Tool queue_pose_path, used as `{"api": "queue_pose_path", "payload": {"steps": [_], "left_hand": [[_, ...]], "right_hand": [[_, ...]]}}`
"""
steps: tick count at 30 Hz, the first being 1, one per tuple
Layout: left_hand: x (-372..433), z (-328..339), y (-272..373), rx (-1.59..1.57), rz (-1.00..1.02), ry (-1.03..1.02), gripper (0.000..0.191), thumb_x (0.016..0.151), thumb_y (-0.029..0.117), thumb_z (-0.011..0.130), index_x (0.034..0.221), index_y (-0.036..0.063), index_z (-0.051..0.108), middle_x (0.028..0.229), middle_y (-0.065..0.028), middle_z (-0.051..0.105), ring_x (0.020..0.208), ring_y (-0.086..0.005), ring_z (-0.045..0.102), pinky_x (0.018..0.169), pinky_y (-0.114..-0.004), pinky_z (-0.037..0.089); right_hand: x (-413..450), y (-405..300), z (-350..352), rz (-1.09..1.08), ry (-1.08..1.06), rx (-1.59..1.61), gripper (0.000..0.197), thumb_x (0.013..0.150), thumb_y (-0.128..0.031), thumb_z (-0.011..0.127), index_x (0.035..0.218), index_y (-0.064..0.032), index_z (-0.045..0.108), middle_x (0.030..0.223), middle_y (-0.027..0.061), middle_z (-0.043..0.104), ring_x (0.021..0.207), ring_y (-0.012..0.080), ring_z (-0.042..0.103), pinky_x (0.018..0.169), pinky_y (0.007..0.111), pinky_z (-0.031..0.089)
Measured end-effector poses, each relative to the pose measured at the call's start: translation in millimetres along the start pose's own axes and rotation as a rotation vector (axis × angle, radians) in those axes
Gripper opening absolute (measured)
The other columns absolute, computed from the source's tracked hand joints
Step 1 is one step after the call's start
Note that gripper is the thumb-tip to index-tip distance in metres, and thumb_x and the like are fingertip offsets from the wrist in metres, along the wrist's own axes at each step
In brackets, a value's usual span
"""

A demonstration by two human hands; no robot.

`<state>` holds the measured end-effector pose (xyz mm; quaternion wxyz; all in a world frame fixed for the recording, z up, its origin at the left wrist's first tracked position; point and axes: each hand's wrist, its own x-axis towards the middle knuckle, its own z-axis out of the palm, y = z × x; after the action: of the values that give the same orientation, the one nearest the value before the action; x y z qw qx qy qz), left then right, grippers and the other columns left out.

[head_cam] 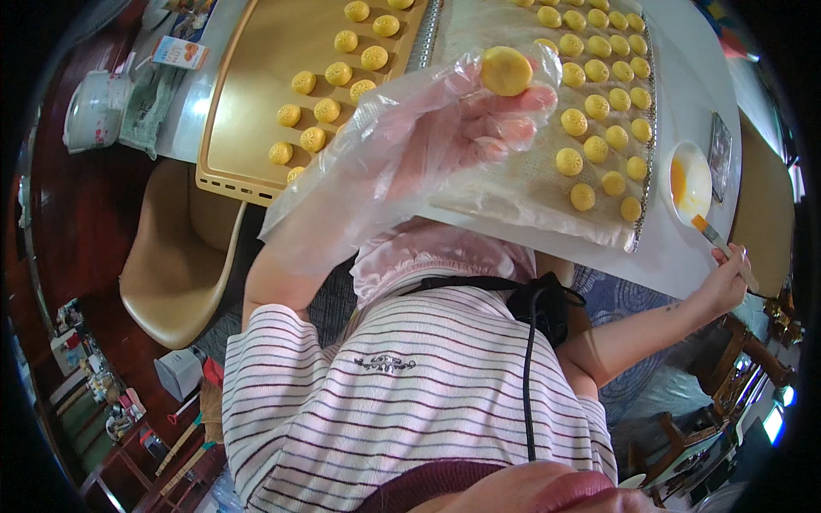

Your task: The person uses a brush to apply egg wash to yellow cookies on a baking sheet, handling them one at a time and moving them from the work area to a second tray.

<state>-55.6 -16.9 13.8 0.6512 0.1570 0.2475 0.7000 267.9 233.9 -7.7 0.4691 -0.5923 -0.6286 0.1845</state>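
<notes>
My left hand (pixel 474 122), in a clear plastic glove, holds up one round yellow pastry (pixel 507 71) by its edges, over the gap between two trays. On the gold baking tray (pixel 250 83) to the left stand several yellow pastries with pressed patterns. More such pastries lie in rows on the paper-lined mesh rack (pixel 513 186) to the right. My bare right hand (pixel 731 276) grips a pastry brush (pixel 712 234), its orange-tinged bristles just below a white bowl (pixel 696 183) that holds yellow-orange liquid like beaten egg.
A dark flat object (pixel 719 157) lies beside the bowl on the white table (pixel 683 77). A tan chair (pixel 173 276) stands at the table's near left. A small printed carton (pixel 179 52) and a lidded white container (pixel 96 112) are at the far left.
</notes>
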Motion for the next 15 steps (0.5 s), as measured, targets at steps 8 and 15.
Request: {"api": "queue_pose_path", "payload": {"steps": [8,15], "left_hand": [[2,-4,-20,-0.351,0.046,-0.115,0.045,0.089,0.016,0.051,0.127,-0.0036,0.036,0.116,-0.0197,0.050,0.103,-0.0249,0.055,0.088,-0.023,0.048],[-1,6,-31,-0.004,0.109,0.261,0.046,0.090,0.013,0.047,0.129,-0.0057,0.030,0.124,-0.0221,0.044,0.115,-0.0302,0.047,0.096,-0.034,0.043]], "right_hand": [[0,2,7,-0.032,0.120,0.267,0.024,0.084,-0.015,0.052,0.086,0.0079,0.059,0.082,0.0122,0.060,0.062,0.0187,0.059,0.067,0.028,0.047],[-64,-63,82,0.121,-0.229,0.826,0.019,0.085,-0.013,0.053,0.092,0.0045,0.057,0.089,0.0112,0.057,0.077,0.0202,0.058,0.066,0.028,0.048]]}}
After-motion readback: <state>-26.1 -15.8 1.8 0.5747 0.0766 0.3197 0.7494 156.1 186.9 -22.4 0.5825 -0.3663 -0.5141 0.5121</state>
